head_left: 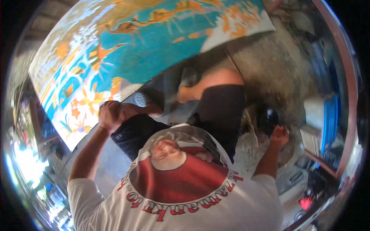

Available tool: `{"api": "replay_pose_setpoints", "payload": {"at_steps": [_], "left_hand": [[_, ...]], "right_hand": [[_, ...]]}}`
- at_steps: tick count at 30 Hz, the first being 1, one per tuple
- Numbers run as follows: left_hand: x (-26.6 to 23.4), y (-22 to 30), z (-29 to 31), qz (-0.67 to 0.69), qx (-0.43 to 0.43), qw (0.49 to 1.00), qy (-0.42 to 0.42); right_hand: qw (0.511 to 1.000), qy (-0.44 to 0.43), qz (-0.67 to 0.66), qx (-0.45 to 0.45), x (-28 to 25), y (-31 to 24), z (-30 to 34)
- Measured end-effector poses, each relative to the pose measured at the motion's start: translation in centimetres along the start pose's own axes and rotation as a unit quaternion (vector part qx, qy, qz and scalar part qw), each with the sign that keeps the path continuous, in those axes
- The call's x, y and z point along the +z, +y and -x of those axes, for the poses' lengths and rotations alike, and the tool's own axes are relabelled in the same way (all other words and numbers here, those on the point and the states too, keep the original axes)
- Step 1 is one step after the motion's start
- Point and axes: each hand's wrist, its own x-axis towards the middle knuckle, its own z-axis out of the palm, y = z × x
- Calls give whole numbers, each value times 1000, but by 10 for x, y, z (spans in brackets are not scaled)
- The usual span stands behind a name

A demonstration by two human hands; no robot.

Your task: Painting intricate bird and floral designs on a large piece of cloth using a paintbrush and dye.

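Note:
A large sheet painted in turquoise, orange, ochre and white (142,57) slopes across the far left, with plant and sea-creature shapes on it. My left hand (111,116) lies on my bent left knee beside the sheet's near edge, its fingers bent over and apparently holding nothing. Low at my right side is my right hand (280,136), away from the sheet and with its fingers curled in. Whether something small sits in those fingers I cannot make out. Just beyond that hand stands a dark, shiny round thing (269,117), perhaps a pot; contact between them does not show.
My bare right leg (219,81) is bent in front of me, near the sheet's lower edge. A light-blue spotted shoe (141,100) shows by my left knee. Blue and white stacked panels (329,119) stand at the right beside a brown post (348,77). The concrete floor (277,57) is stained.

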Motion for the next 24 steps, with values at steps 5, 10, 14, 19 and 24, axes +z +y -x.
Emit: {"api": "replay_pose_setpoints", "payload": {"at_steps": [5, 10, 14, 19, 24], "left_hand": [[-17, 16, -8, 34, -1, 999, -12], [-25, 17, -16, 39, -1, 999, -28], [-24, 10, -17, 58, 9, 998, -13], [-27, 0, -17, 73, 1, 997, -26], [-26, -13, -21, 118, -15, 993, -29]], "right_hand": [[992, -62, -111, 21, 151, 9, 0], [939, -294, -132, 115, 341, 82, 13], [919, -350, -87, 161, 459, 181, 4], [922, -336, 42, 187, 555, 336, -7], [931, -275, 174, 166, 597, 451, 3]]}}
